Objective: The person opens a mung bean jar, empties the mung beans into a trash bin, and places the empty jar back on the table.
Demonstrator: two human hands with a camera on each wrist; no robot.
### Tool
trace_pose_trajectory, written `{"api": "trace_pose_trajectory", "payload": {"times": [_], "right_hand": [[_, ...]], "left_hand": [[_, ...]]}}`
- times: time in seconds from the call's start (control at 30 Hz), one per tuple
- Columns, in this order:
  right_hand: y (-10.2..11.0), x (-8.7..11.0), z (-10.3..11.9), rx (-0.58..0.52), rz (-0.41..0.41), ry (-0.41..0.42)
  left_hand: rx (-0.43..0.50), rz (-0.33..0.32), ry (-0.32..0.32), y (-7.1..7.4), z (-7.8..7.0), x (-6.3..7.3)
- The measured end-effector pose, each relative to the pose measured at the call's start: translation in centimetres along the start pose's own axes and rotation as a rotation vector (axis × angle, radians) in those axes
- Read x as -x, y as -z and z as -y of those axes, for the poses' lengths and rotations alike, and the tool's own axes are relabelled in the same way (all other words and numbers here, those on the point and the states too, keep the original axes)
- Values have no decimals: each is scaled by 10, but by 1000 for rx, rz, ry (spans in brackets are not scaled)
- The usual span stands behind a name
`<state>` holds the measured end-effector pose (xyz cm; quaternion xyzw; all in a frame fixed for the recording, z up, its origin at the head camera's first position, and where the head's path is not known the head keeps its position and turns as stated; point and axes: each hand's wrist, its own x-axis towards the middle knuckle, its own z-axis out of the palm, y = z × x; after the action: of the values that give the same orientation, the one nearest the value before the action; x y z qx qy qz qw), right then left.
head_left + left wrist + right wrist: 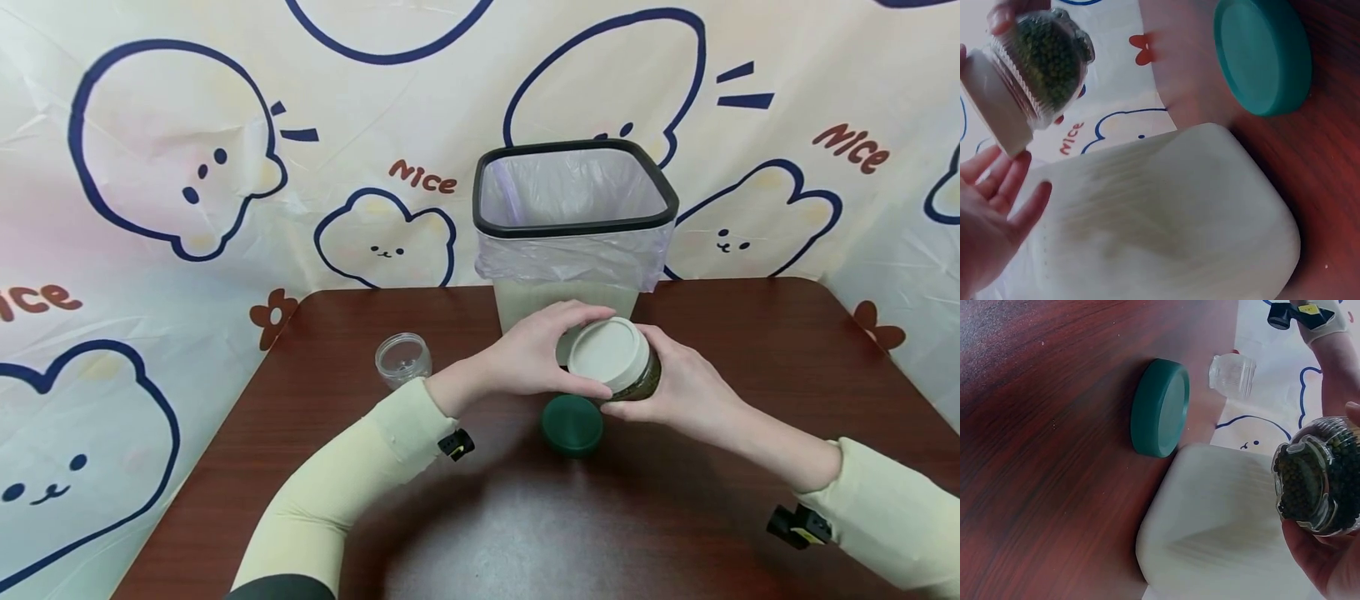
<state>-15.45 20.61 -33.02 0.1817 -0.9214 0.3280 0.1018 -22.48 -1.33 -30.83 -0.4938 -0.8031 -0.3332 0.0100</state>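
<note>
My right hand (690, 387) holds a clear ribbed jar (647, 379) of small green beans, its fingers and thumb about the body. My left hand (536, 350) spans the jar's white lid (609, 354), thumb on the near edge and fingers on the far edge. The jar is held up off the table and tilted, lid towards the left hand; the right wrist view shows the beans through its base (1300, 481). Below the hands, a green round lid (572, 425) lies on the table. To the left stands a clear open jar (403, 358), partly behind the left forearm.
Behind the hands stands a pale bin (517, 304) with a black rim and a thin lilac liner (577, 258). The dark wood table (540, 533) reaches back to a printed cloth (360, 125), which hangs behind it and at both sides.
</note>
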Motion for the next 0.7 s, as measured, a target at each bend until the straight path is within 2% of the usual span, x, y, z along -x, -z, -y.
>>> {"api": "trace_pose_trajectory", "payload": {"times": [0.17,0.3,0.37,0.57,0.7], "right_hand": [[1,0,0,6,1,-15],[3,0,0,4,0,-10],[3,0,0,2,-7,1],[3,-1,-2,3,-12,22],[3,0,-3,6,-1,19]], "left_hand": [[-171,-44,19,-4,-5,1],[-197,-20,22,-5,-4,0],[-155,5,10,-4,-2,0],[56,69,-51,-2,7,-2],[114,94,-82,0,8,-4]]}}
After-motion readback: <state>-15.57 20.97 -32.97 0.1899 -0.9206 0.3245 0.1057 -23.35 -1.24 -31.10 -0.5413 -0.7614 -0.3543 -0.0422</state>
